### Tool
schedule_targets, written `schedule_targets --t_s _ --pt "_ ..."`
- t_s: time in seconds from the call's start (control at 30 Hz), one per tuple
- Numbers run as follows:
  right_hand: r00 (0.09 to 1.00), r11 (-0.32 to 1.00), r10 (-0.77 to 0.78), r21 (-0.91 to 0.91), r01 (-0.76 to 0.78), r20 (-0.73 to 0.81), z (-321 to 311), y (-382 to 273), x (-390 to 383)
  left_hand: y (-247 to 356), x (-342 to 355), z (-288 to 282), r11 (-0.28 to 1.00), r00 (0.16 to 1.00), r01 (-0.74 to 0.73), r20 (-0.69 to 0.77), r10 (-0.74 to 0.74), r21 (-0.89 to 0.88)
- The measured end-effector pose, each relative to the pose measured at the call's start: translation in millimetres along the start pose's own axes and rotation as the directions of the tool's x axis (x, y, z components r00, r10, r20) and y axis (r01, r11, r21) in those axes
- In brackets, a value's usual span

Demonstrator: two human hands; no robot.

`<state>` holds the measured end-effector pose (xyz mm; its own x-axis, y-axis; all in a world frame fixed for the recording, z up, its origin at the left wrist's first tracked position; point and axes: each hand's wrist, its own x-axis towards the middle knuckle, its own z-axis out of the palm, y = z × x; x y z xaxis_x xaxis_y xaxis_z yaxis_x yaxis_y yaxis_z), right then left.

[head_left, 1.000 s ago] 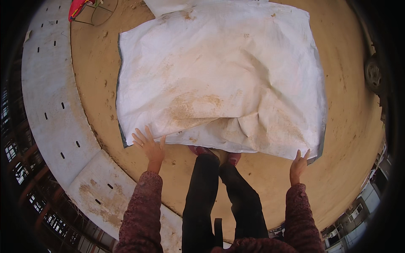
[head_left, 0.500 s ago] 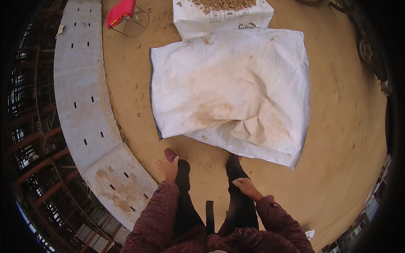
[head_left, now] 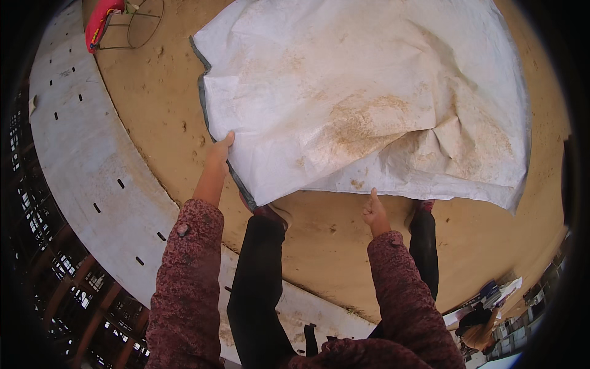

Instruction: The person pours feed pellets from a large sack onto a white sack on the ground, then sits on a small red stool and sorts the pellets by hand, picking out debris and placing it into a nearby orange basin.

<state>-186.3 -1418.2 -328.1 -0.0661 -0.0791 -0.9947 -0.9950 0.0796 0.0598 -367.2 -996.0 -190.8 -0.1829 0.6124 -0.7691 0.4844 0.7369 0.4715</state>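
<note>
1. The white sheet (head_left: pixel 362 92) lies right of the left hand (head_left: pixel 222 147) and ahead of the right hand (head_left: pixel 376 212).
2. Left hand: appears clamped on the sheet's dark side edge, thumb uppermost; its fingers are hidden.
3. Right hand: fingers curled, one digit raised at the near edge; cannot tell whether it grips.
4. Step, as judged: taking hold of the sheet. A two-handed hold would call for a firm right grip.
5. The sheet's far edge, beyond both hands, is cut off; the red seat (head_left: pixel 104 21) ahead of the left hand is cropped.
</note>
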Motion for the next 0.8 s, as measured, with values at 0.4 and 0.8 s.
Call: schedule_targets --t_s 0.4,0.8 --pt "0.407 0.586 -0.796 -0.74 0.33 -0.449 -105 -90 -54 -47 121 11 0.966 0.98 -0.065 0.164 0.109 -0.251" --pt "0.957 0.847 -0.215 -0.451 0.282 0.195 18 -53 -321 -91 12 -144 0.944 0.96 -0.268 0.136 0.245 0.191"
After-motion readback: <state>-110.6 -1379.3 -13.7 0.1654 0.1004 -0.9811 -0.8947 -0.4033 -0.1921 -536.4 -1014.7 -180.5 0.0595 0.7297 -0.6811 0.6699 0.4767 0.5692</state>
